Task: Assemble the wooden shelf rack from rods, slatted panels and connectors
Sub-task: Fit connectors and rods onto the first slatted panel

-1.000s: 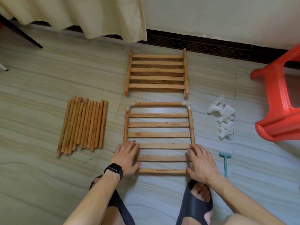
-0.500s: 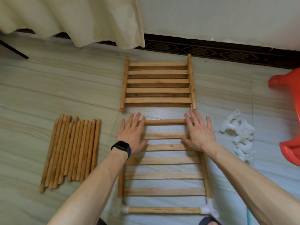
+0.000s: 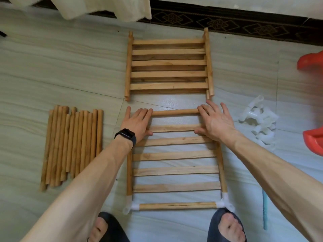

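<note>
A slatted panel lies flat on the floor between my arms. White connectors join its near corners to a rod. My left hand and my right hand lie flat on the panel's far corners, fingers straight, over the ends of the far rod. What sits under the palms is hidden. A second slatted panel lies farther off, near the wall. Several loose rods lie side by side at the left. A heap of white connectors is at the right.
A red plastic stool stands at the right edge. A light blue mallet handle lies on the tiles by my right forearm. My sandalled feet touch the panel's near end. A curtain hangs at the far wall.
Both hands moved from the panel's near end up to its far corners. The camera leaned forward, so the panel's near rod and connectors now show by my feet.
</note>
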A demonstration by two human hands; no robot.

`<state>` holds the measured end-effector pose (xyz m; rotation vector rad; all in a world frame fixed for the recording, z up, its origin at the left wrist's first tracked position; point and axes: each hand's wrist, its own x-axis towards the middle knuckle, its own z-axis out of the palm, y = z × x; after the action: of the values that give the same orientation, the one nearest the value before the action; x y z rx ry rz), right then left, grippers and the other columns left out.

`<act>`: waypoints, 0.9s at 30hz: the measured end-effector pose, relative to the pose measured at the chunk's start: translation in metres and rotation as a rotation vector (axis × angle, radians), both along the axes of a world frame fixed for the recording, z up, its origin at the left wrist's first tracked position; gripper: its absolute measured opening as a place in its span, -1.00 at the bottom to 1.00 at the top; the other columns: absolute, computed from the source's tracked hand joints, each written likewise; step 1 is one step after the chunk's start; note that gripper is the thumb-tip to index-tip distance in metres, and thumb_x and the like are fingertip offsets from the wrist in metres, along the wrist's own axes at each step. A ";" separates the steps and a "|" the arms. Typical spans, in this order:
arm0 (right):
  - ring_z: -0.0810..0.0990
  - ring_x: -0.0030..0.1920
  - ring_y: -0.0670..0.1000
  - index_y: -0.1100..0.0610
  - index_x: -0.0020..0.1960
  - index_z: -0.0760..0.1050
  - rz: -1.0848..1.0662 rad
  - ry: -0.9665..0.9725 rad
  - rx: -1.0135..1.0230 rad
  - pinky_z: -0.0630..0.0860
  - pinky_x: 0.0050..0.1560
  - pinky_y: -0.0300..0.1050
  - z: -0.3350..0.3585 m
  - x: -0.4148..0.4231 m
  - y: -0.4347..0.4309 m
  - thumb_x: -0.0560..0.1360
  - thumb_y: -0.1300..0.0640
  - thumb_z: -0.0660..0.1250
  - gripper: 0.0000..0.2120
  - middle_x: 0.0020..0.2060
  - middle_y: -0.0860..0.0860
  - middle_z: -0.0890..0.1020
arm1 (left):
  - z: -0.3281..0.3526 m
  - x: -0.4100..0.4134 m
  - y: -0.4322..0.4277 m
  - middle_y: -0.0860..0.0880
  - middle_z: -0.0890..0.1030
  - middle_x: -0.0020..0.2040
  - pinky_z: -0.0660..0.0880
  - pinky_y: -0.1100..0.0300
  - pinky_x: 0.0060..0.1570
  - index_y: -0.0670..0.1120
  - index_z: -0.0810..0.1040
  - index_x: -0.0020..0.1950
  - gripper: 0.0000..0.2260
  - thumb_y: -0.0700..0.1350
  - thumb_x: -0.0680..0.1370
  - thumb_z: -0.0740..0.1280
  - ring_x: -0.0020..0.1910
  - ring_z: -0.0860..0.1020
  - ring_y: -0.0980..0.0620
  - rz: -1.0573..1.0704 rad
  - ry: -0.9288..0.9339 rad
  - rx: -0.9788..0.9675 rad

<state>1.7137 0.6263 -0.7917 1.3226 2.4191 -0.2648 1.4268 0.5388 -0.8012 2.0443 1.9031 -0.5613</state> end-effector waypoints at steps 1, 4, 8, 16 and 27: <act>-0.12 0.62 0.07 0.10 0.63 0.00 -0.015 -0.017 0.001 -0.15 0.56 0.22 0.003 -0.002 -0.003 0.51 -0.32 0.28 -0.11 0.61 0.03 0.08 | 0.004 0.002 -0.001 -0.06 0.05 0.64 -0.13 -0.24 0.54 -0.04 -0.13 0.64 -0.18 0.22 0.59 0.27 0.61 0.02 -0.06 0.014 0.001 -0.008; -0.24 0.61 0.10 0.10 0.64 -0.16 -0.006 -0.021 0.021 -0.20 0.56 0.23 0.014 -0.009 -0.023 0.57 -0.27 0.21 -0.12 0.63 0.07 -0.11 | 0.019 0.007 -0.008 -0.03 -0.17 0.65 -0.15 -0.22 0.54 -0.01 -0.23 0.64 -0.19 0.15 0.62 0.26 0.62 -0.12 -0.07 0.008 -0.015 -0.007; -0.24 0.61 0.10 0.07 0.64 -0.16 0.103 0.021 -0.042 -0.16 0.57 0.22 0.033 -0.023 -0.060 0.60 -0.24 0.15 -0.19 0.63 0.05 -0.15 | 0.045 -0.012 -0.031 -0.03 -0.20 0.64 -0.13 -0.19 0.56 0.03 -0.21 0.64 -0.26 0.05 0.64 0.22 0.62 -0.12 -0.08 -0.060 0.018 -0.024; -0.21 0.62 0.07 0.00 0.65 -0.12 0.419 0.045 -0.217 -0.19 0.57 0.12 0.092 -0.089 -0.097 0.63 -0.24 0.02 -0.31 0.63 0.03 -0.13 | 0.068 -0.079 -0.088 -0.04 -0.05 0.65 0.10 -0.07 0.55 0.04 -0.04 0.64 -0.39 -0.02 0.66 0.19 0.61 0.04 -0.09 0.246 -0.051 -0.150; 0.14 0.56 0.13 -0.04 0.61 0.16 0.230 0.074 -0.172 0.04 0.40 0.25 -0.018 -0.167 -0.149 0.60 -0.36 -0.06 -0.32 0.54 0.08 0.33 | 0.016 -0.100 -0.138 -0.02 0.51 0.27 0.46 0.09 0.09 -0.01 0.37 0.35 -0.62 0.18 0.63 0.15 0.22 0.49 -0.02 0.685 -0.030 0.080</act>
<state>1.5469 0.4769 -0.8099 0.9669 2.5170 -0.4542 1.3265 0.4005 -0.7850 1.2813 2.4406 -0.2763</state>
